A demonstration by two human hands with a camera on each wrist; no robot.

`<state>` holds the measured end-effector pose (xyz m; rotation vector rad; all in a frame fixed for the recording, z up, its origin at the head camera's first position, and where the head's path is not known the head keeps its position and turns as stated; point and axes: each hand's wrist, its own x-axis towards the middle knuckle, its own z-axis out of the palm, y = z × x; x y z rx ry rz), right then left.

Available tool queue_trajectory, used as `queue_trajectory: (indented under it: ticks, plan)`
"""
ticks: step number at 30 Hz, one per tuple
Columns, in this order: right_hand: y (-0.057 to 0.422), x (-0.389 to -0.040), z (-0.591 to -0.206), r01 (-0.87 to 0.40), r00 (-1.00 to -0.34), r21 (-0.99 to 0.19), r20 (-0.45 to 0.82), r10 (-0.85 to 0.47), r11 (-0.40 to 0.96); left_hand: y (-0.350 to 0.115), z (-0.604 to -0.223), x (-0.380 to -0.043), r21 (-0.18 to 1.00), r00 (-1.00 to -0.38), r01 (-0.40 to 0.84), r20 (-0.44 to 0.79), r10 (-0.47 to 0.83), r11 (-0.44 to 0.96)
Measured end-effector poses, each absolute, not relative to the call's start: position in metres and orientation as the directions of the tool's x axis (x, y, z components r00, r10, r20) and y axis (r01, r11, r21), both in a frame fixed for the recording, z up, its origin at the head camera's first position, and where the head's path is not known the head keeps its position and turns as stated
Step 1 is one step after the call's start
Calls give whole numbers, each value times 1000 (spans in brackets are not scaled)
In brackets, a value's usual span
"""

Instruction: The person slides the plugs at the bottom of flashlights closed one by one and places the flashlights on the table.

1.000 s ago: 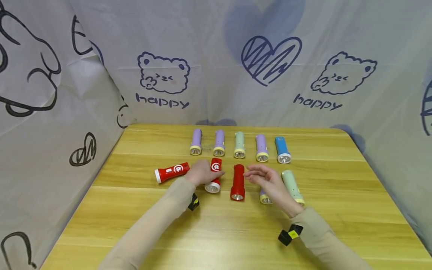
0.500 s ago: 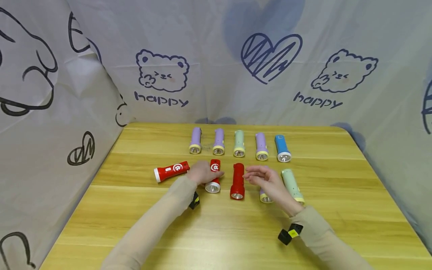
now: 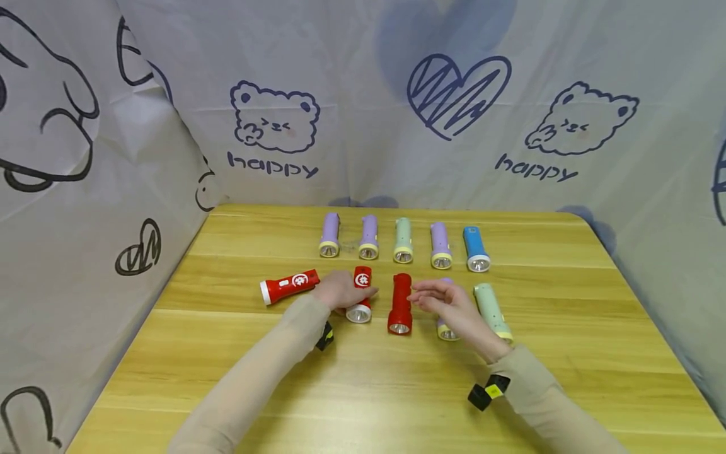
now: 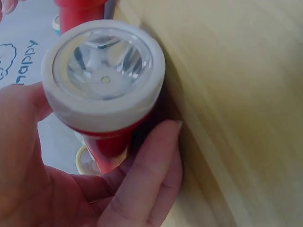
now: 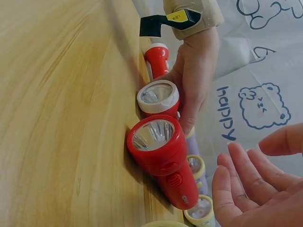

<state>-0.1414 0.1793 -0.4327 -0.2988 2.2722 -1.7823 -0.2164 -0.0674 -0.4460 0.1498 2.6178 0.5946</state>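
My left hand grips a red flashlight with a white lens ring, its thumb over the body. In the left wrist view its fingers curl around the body behind the lens. To its right lies an all-red flashlight, lens toward me. Just right of that one is my right hand, fingers loosely bent and palm facing left, holding nothing. A purple flashlight lies partly hidden beneath the right hand. Left of my left hand, another red and white flashlight lies sideways.
A back row holds purple flashlights, a green flashlight and a blue flashlight. Another green flashlight lies by my right wrist. The wooden table meets a printed cloth at the back.
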Motion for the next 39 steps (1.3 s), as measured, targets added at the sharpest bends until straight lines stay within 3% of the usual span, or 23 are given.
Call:
queue_trajectory:
  ticks: [13,39]
  plan:
    - [174,-141,-438,-66,-950,-960,-23,-312,271,-65,-444,-210,324,-889,119,-387,246,939]
    - [168,-143,-440,-85,-945,-964,-2,-328,252,-66,-442,-216,395,-874,25,-437,212,919]
